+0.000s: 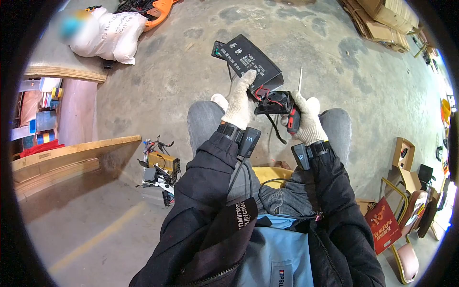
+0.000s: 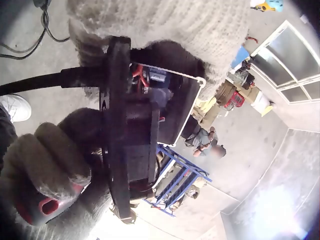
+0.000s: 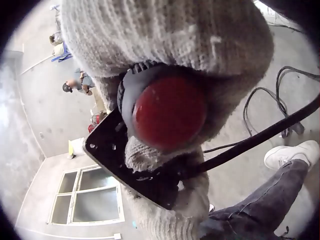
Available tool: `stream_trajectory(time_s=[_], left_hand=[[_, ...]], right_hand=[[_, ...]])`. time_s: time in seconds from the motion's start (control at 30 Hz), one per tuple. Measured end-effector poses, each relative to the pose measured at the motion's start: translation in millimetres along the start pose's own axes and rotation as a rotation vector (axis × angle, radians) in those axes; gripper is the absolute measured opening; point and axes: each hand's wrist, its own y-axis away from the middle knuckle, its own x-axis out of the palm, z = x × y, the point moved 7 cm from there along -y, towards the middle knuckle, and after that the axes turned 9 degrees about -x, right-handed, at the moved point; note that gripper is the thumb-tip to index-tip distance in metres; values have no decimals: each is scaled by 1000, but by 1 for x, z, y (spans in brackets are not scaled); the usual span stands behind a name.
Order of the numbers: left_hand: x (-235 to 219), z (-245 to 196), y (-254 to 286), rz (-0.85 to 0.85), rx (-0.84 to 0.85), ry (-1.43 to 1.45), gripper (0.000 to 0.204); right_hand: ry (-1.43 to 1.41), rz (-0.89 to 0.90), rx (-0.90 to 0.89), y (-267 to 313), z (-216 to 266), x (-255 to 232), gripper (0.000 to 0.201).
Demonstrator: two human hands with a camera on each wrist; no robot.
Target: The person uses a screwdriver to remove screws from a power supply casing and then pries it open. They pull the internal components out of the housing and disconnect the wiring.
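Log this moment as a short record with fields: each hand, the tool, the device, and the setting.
left hand: gloved left hand grips the black controller box at its open end
right hand: gloved right hand grips the screwdriver by its red-and-black handle
tool: metal shaft points up, away from the person
device: box end cover hangs open, red wires showing inside; black cable trails down
posture: seated, jeans-clad knees either side
setting: concrete floor; cardboard far right; white sack far left
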Motion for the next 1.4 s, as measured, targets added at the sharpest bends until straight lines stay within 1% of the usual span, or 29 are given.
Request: stream_trajectory(time_s=[0.03, 0.1, 0.17, 0.23, 0.27, 0.3, 0.33, 0.37, 0.43, 0.47, 0.5, 0.57, 0.6, 0.73, 0.77, 0.83, 0.87, 0.9, 0.97, 1.03, 1.1, 1.13, 1.17, 1.2, 1.23, 1.3, 1.33, 1.4], left_hand=[[-1, -2, 0, -15, 17, -49, 42], [-1, 0, -5, -2, 36, -44, 42], [-3, 0, -9, 11, 56, -39, 42], [1, 1, -1, 2, 3, -76, 41], [0, 2, 0, 2, 6, -75, 41], [-1, 6, 0, -11, -35, -116, 40], [-1, 8, -1, -25, -72, -157, 40], [-5, 8, -5, -27, -62, -157, 40], [0, 13, -13, 132, -101, -87, 43], [-5, 18, -16, 134, -165, -51, 41], [-6, 18, -16, 135, -158, -50, 41], [-3, 18, -17, 149, -112, -96, 41], [-5, 17, -17, 131, -112, -113, 42], [-5, 18, -16, 144, -151, -103, 44], [-6, 16, -14, 147, -147, -150, 45], [-6, 16, -13, 148, -144, -199, 46], [-6, 16, -14, 154, -129, -214, 48], [-5, 16, -14, 160, -115, -228, 50], [-5, 19, -14, 168, -137, -214, 52], [-7, 23, -19, 176, -159, -200, 53], [-4, 22, -21, 224, -173, -191, 54], [-4, 20, -18, 203, -155, -185, 49], [-3, 20, -14, 204, -156, -187, 49], [-2, 15, -11, 169, -132, -208, 52], [-1, 11, -8, 135, -108, -228, 55], [-3, 8, -4, 105, -115, -256, 52], [-3, 8, -4, 100, -119, -238, 51], [-3, 11, -7, 94, -123, -218, 50]], right_hand=[[0, 1, 0, 2, 1, 5, 36], [-164, -46, 46, 8, 1, 12, 31], [-147, -53, 55, 8, 0, 10, 30], [-131, -58, 64, 6, -6, 2, 30], [-115, -32, 55, 2, -10, -4, 30], [-99, -2, 47, 0, -9, -3, 30], [-90, -3, 91, 1, -12, -3, 34], [-90, 7, 93, 2, -13, -1, 34], [-184, 40, 199, 7, -17, 6, 45], [-167, 59, 199, 8, -14, 7, 47], [-164, 65, 199, 7, -15, 9, 47], [-110, -85, 87, 4, -12, 0, 46], [-119, -115, 116, 5, -14, 3, 43], [-152, -98, 170, 1, -26, 1, 39], [-150, -104, 170, 0, -26, -3, 39], [-186, 18, 178, 4, -23, 13, 39], [-195, -52, 217, 7, -26, 13, 41], [-197, -54, 217, 8, -28, 16, 41], [-148, -5, 168, 9, -25, 17, 46], [-142, 6, 196, 13, -20, 20, 49], [-57, 29, 220, 16, -16, 24, 52], [-59, 28, 219, 15, -17, 19, 52], [-72, 74, 297, 16, -25, 13, 55], [-84, 120, 374, 18, -31, 13, 58], [-85, 118, 372, 17, -32, 10, 58], [-160, 174, 409, 17, -36, 15, 75], [-155, 141, 394, 13, -42, 11, 77], [-130, 151, 384, 13, -43, 8, 78]])
